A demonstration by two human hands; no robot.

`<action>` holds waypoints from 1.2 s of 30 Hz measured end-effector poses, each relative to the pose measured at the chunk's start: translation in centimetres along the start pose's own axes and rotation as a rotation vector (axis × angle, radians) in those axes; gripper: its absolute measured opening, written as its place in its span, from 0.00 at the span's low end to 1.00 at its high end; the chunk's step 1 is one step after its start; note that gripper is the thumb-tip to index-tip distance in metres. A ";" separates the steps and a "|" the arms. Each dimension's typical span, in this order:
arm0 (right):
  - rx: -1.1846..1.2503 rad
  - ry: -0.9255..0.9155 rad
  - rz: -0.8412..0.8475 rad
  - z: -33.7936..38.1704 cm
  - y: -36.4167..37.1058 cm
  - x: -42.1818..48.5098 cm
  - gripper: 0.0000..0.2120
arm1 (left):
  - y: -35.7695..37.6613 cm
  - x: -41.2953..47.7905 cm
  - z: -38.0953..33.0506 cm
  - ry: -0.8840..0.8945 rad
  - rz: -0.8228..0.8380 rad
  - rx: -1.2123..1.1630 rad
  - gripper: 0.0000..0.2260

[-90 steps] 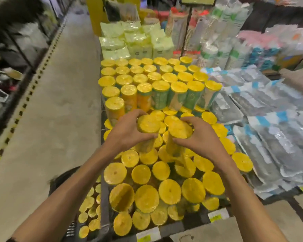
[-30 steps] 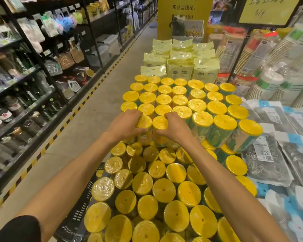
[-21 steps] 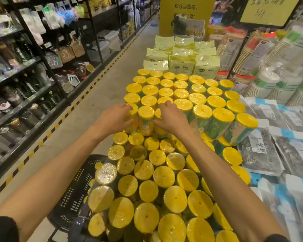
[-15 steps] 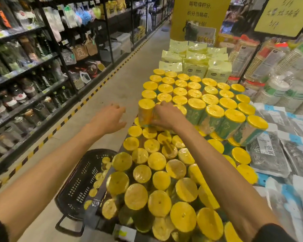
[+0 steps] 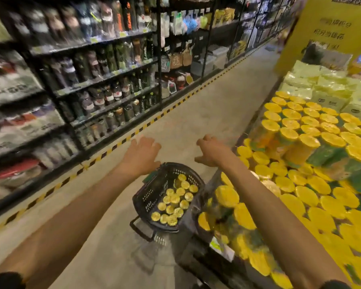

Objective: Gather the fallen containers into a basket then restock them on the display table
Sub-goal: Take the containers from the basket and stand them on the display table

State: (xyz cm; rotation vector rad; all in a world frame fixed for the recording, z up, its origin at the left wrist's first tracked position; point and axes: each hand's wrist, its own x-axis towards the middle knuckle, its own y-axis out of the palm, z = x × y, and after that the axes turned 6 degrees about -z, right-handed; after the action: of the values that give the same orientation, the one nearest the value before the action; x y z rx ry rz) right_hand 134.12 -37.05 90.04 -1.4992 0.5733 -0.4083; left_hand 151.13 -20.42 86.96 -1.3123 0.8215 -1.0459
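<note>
- The concrete aisle floor [image 5: 196, 122] is running past dark shelves [image 5: 92, 80] on the left, which are packed with blurry bottles.
- The worktop [image 5: 196, 245] on the right is carrying rows of yellow-lidded containers [image 5: 300, 147], mostly standing upright.
- A black basket [image 5: 152, 195] is sitting on the floor just beside the worktop's corner, holding more containers [image 5: 175, 201] lids up.
- The left hand [image 5: 141, 156] and right hand [image 5: 212, 152] are hovering over the basket's far end, fingers spread, gripping nothing.

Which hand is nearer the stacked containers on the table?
The right hand: it is just beside the stacked yellow-lidded containers. The left hand is farther out over the aisle floor, at the black basket's far side.
</note>
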 end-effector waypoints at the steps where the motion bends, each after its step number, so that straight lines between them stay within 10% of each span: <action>1: -0.003 -0.018 -0.008 1.7 0.6 0.1 0.29 | 0.3 -1.0 1.2 -0.025 0.019 -0.002 0.25; 15: 0.092 -0.066 0.099 13.6 7.6 6.5 0.29 | 6.1 -3.8 11.6 -0.121 0.114 -0.018 0.25; 36: 0.413 0.469 0.177 6.7 15.3 23.6 0.26 | 15.2 25.0 17.3 0.344 0.204 -0.150 0.26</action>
State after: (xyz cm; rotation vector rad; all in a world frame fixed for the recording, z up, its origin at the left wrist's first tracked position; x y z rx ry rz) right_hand 155.61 -44.76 72.31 -0.9473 0.9211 -0.7009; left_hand 177.85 -38.39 76.04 -1.1571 1.2875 -1.0765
